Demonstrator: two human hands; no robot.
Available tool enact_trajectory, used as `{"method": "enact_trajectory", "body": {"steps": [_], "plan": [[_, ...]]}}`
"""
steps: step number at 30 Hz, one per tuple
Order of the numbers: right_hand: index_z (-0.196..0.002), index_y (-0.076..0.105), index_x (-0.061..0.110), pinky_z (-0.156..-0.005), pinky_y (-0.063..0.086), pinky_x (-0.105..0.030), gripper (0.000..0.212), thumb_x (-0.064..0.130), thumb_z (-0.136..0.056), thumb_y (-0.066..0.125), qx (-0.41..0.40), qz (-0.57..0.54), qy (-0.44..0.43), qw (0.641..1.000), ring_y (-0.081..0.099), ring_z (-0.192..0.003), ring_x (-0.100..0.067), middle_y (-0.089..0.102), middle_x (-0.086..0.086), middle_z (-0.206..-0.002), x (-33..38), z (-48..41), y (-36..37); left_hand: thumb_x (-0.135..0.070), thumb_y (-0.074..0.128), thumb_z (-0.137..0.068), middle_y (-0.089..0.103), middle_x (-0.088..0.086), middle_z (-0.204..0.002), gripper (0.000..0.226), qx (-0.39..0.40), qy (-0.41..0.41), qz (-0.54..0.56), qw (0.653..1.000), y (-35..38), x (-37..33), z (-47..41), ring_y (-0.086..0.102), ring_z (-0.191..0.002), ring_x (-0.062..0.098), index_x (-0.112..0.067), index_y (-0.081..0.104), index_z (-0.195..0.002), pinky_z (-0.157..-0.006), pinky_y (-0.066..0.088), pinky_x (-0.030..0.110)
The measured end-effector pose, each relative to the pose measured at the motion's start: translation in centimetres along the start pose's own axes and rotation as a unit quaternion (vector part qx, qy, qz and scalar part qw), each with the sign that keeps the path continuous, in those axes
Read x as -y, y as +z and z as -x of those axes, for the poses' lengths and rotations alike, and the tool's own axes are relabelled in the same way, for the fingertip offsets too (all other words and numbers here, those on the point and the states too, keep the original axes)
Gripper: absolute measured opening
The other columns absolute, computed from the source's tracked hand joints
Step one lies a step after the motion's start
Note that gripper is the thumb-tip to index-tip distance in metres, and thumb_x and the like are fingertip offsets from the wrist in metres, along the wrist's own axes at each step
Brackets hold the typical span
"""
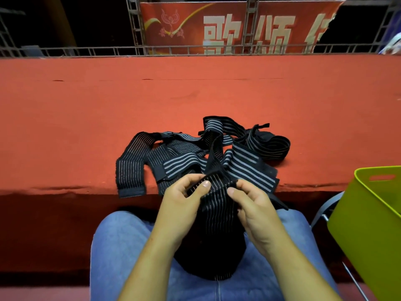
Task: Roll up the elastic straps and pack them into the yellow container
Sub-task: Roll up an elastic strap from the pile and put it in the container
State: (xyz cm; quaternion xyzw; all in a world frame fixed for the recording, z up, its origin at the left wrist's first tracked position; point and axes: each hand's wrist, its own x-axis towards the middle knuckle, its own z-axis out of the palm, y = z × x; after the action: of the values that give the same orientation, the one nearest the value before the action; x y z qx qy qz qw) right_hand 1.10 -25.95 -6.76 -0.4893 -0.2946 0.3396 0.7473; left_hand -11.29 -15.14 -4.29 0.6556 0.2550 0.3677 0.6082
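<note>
Seated person's left hand (pixel 184 196) and right hand (pixel 251 200) both pinch one strap (pixel 217 192) end over lap, just short of counter (pixel 86 127) edge. Judged: rolling just starting. Pile (pixel 195 153) awaits; bin (pixel 368 224) at right. Next: tight, even turns.

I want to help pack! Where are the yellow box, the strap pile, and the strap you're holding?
Yellow box (pixel 366 224): head view, its outer side wall.
Strap pile (pixel 180 160): head view, a striped strap mid-pile.
Held strap (pixel 217 203): head view, its striped upper part.
</note>
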Motion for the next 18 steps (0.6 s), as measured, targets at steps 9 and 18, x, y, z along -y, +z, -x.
{"method": "enact_trajectory", "body": {"steps": [9, 18], "plan": [[-0.083, 0.078, 0.02, -0.077, 0.051, -0.025, 0.017, 0.012, -0.096, 0.072, -0.042, 0.121, -0.062, 0.99, 0.065, -0.079, -0.006, 0.074, 0.005, -0.081, 0.7, -0.3, -0.7, -0.016, 0.051, -0.109, 0.079, 0.002, -0.114, 0.028, 0.066, -0.018, 0.013, 0.998, -0.6, 0.5, -0.3, 0.072, -0.115, 0.02, -0.016, 0.076, -0.119, -0.106, 0.052, 0.042], [-0.086, 0.078, 0.008, -0.075, 0.053, -0.02, 0.007, 0.011, -0.093, 0.077, -0.053, 0.165, -0.082, 0.981, 0.067, -0.077, -0.006, 0.077, 0.0, -0.081, 1.0, -0.5, -0.7, -0.026, 0.048, -0.107, 0.078, 0.002, -0.12, 0.032, 0.113, -0.026, 0.018, 0.993, -0.6, 0.3, -0.1, 0.07, -0.121, 0.019, -0.018, 0.074, -0.123, -0.113, 0.048, 0.047]]}}
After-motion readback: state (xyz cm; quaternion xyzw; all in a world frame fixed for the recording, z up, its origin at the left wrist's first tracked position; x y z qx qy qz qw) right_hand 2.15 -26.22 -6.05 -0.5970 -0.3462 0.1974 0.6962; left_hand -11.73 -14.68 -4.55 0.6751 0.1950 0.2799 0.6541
